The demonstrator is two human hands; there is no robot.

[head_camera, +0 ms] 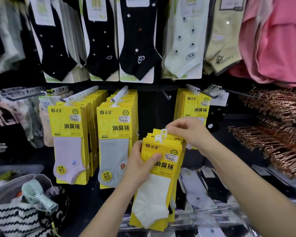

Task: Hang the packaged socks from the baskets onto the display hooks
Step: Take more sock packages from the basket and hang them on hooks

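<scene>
The stack of sock packs point(167, 168) is being held in front of the display, low between the hanging yellow rows point(116, 127) and well below the bare hook point(167, 95). The left hand point(140, 166) is gripping its side, thumb lying across the front card and fingers hidden behind. The right hand point(191, 132) is curling its fingers over the top rear edge, seemingly pinching the back packs by the white hanger tabs point(161, 135).

The likely trouble is the tabs sitting out of line. At least 2 are showing at different heights, so the thin hook may be catching only some loops, and the glossy cards may be sliding apart and dropping.

The cards are flat, stiff and slick. The white sock point(152, 199) on the front one is looking soft and finely knitted, and the tabs are small plastic loops.
</scene>
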